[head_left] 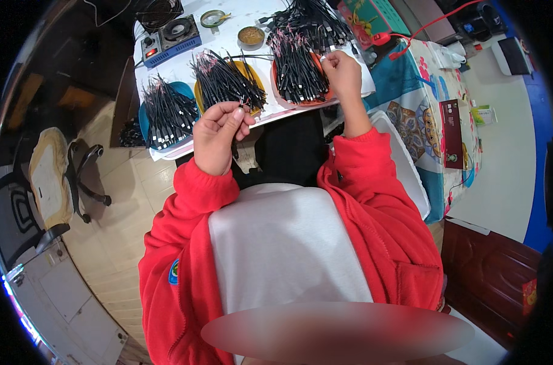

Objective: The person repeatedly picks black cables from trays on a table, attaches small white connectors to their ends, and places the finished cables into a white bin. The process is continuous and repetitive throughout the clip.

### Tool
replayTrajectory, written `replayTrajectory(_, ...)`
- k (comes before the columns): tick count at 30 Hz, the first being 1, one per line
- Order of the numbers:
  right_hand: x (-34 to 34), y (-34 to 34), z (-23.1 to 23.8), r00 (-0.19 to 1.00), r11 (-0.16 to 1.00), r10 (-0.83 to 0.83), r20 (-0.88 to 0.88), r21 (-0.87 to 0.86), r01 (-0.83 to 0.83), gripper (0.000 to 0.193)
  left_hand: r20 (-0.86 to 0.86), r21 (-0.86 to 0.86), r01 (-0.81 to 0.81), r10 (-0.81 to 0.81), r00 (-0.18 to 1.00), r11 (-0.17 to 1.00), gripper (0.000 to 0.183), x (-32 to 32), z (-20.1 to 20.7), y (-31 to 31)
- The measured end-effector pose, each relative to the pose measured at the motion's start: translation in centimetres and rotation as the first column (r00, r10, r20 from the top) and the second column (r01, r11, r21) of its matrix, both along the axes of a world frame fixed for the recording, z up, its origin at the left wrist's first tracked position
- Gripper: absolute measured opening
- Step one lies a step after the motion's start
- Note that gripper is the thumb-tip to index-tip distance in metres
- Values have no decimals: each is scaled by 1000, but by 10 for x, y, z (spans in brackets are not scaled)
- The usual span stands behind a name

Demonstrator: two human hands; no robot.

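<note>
My left hand point(223, 135) is closed, thumb and forefinger pinching a short black cable point(241, 106) whose bare wire ends point up. Most of that cable is hidden behind the fingers. My right hand point(344, 76) is also closed, its fingertips together at the edge of the cable heap at the back; a small pale bit shows there, too small to name. Between my hands and to the left, bundles of black cables with pinkish wire ends lie in a blue tray point(145, 125), a yellow tray point(255, 73) and an orange-red tray point(326, 91).
At the back left stands a blue-and-grey heating unit point(173, 41) with a round top. Near it are a small bowl point(251, 38) of amber material and a round dish point(213, 18). A white bin point(404, 158) stands by my right arm; a wheeled chair point(51, 176) is at left.
</note>
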State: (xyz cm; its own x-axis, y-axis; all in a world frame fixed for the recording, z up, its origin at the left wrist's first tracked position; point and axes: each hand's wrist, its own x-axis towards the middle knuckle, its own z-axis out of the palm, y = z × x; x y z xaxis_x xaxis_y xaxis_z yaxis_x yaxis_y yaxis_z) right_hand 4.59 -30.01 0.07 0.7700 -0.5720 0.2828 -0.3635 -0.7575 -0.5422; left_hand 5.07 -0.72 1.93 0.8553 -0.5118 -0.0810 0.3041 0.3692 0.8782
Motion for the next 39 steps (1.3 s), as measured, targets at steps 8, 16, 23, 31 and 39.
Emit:
replayTrajectory(8, -56, 122, 47, 870, 803, 415, 266, 344, -488, 12, -67, -219, -200, 189, 980, 955, 16, 3, 20, -21)
replayTrajectory(16, -64, 159, 42, 844, 758, 515, 152, 378, -531, 14, 16, -215, -233, 242, 970, 948, 17, -11, 20, -17)
replayTrajectory(23, -65, 143, 56, 814, 673, 515, 268, 462, -578, 13, 49, -138, -213, 221, 974, 967, 14, -16, 16, -13)
replayTrajectory(31, -46, 134, 55, 748, 580, 498, 439, 472, -663, 14, -29, -149, -51, 47, 998, 988, 12, -19, 18, -9)
replayTrajectory(39, -49, 141, 57, 730, 479, 400, 554, 553, -682, 7, -25, -110, -95, 93, 995, 989, 12, -20, 22, -8)
